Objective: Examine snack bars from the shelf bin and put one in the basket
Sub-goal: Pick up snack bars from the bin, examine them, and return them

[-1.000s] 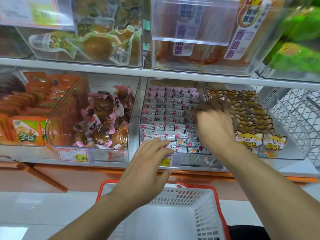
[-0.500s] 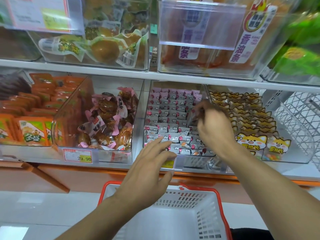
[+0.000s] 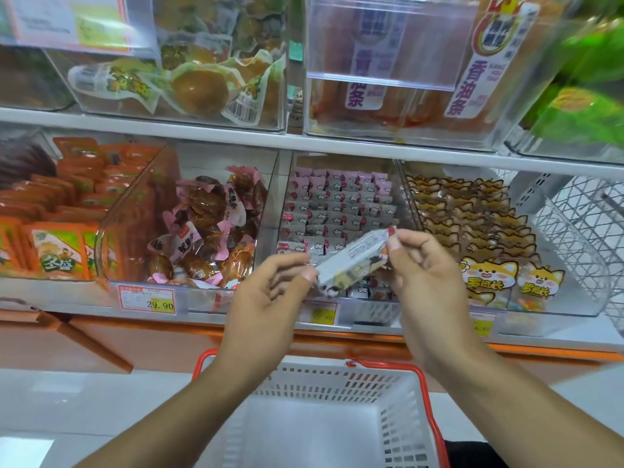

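Observation:
I hold one white-wrapped snack bar between both hands, in front of the clear shelf bin packed with several rows of the same pink and grey bars. My right hand pinches the bar's upper right end. My left hand pinches its lower left end with thumb and fingertips. The bar lies tilted, its printed back facing me. Below my hands stands the white basket with a red rim and handle; nothing shows inside it.
Neighbouring clear bins hold pink-wrapped brown snacks, orange packets and cat-print packets. A white wire rack stands at the far right. The upper shelf carries more bins. An orange ledge runs under the lower shelf.
My right hand has drawn a bar out of the bin toward me. My left hand has risen from the bin's front edge and taken the bar's other end.

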The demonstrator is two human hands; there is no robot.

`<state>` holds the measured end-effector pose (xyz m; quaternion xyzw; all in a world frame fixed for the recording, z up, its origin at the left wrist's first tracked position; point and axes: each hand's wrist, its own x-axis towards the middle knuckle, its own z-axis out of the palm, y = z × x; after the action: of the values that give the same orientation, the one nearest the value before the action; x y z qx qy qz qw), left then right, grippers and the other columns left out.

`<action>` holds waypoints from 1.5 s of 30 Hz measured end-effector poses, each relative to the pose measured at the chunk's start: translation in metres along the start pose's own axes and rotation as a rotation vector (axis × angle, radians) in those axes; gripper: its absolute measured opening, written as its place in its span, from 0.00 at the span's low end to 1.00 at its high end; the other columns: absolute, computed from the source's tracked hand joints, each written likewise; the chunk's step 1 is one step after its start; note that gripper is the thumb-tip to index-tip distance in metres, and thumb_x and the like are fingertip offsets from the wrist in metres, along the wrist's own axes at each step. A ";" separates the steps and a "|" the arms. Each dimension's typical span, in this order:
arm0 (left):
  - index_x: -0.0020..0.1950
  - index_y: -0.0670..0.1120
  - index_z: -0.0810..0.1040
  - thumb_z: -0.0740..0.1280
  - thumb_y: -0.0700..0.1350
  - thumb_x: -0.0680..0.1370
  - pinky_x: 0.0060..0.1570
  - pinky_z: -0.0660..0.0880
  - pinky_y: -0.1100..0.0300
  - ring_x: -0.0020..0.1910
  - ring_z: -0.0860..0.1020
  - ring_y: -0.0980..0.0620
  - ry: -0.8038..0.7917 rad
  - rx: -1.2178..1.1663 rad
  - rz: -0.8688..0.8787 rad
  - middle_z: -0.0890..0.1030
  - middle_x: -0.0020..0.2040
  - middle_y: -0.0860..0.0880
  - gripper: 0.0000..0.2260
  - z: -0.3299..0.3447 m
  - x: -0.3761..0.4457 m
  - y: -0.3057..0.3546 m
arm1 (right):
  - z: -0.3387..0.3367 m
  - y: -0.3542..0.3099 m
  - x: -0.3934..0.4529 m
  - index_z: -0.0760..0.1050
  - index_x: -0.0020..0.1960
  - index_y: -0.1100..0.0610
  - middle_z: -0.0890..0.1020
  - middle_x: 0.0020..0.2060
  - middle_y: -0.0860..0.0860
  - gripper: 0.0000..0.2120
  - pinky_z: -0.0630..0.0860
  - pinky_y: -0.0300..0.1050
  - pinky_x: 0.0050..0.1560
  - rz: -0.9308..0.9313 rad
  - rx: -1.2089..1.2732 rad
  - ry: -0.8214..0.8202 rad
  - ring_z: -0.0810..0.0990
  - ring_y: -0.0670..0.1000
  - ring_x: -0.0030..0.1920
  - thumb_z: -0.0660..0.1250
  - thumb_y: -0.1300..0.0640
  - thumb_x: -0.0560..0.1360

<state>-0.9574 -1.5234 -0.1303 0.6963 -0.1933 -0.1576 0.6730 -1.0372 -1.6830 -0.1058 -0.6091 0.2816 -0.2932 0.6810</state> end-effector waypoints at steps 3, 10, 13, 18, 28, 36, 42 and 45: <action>0.48 0.52 0.86 0.70 0.52 0.77 0.40 0.77 0.68 0.37 0.83 0.57 0.046 -0.088 -0.098 0.86 0.39 0.52 0.07 0.000 0.000 -0.001 | 0.003 -0.001 -0.006 0.78 0.52 0.59 0.88 0.45 0.53 0.04 0.83 0.40 0.47 0.130 0.131 -0.024 0.86 0.48 0.45 0.66 0.59 0.81; 0.46 0.48 0.88 0.76 0.55 0.64 0.45 0.81 0.64 0.42 0.85 0.56 0.044 -0.485 -0.259 0.87 0.44 0.47 0.16 -0.001 0.005 -0.001 | 0.002 0.000 -0.004 0.80 0.47 0.60 0.88 0.44 0.55 0.03 0.83 0.38 0.45 0.257 0.279 0.039 0.87 0.49 0.46 0.68 0.63 0.79; 0.49 0.44 0.87 0.78 0.53 0.62 0.46 0.81 0.64 0.45 0.85 0.55 0.076 -0.520 -0.272 0.87 0.47 0.46 0.20 -0.002 0.006 -0.002 | 0.001 0.002 -0.001 0.78 0.48 0.62 0.87 0.40 0.55 0.03 0.83 0.39 0.43 0.321 0.330 0.025 0.87 0.48 0.41 0.67 0.65 0.80; 0.54 0.40 0.81 0.77 0.50 0.62 0.44 0.81 0.65 0.47 0.86 0.53 0.109 -0.539 -0.303 0.87 0.49 0.43 0.24 -0.005 0.008 -0.003 | -0.002 0.004 0.002 0.77 0.50 0.61 0.87 0.40 0.55 0.02 0.83 0.42 0.43 0.354 0.300 -0.063 0.87 0.50 0.40 0.67 0.63 0.80; 0.48 0.44 0.82 0.76 0.49 0.68 0.45 0.79 0.60 0.39 0.82 0.55 0.190 -0.380 -0.338 0.85 0.39 0.50 0.13 -0.012 0.010 -0.011 | -0.006 0.006 0.007 0.76 0.56 0.58 0.86 0.52 0.57 0.10 0.82 0.43 0.45 0.289 0.179 -0.257 0.86 0.53 0.49 0.72 0.57 0.77; 0.49 0.48 0.87 0.72 0.44 0.77 0.38 0.78 0.68 0.37 0.82 0.57 0.192 -0.363 -0.279 0.86 0.43 0.46 0.05 -0.013 0.011 -0.007 | -0.010 -0.003 -0.002 0.80 0.59 0.43 0.83 0.57 0.44 0.16 0.82 0.44 0.44 -0.157 -0.279 -0.441 0.84 0.51 0.46 0.75 0.48 0.71; 0.54 0.51 0.86 0.67 0.38 0.80 0.50 0.80 0.61 0.46 0.84 0.50 0.069 -0.227 -0.166 0.87 0.47 0.44 0.11 -0.014 0.007 -0.004 | -0.004 -0.006 0.004 0.81 0.52 0.61 0.85 0.45 0.57 0.08 0.82 0.39 0.40 0.356 0.253 -0.233 0.86 0.52 0.41 0.72 0.59 0.74; 0.53 0.51 0.85 0.71 0.39 0.78 0.45 0.79 0.67 0.44 0.86 0.55 0.100 -0.106 -0.103 0.88 0.44 0.50 0.09 -0.010 0.004 -0.004 | -0.004 -0.008 0.008 0.80 0.51 0.61 0.86 0.44 0.58 0.07 0.83 0.40 0.40 0.446 0.330 -0.226 0.87 0.51 0.42 0.71 0.61 0.74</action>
<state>-0.9488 -1.5160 -0.1338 0.6756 -0.1148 -0.1672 0.7088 -1.0352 -1.6918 -0.0987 -0.4419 0.2794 -0.1087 0.8455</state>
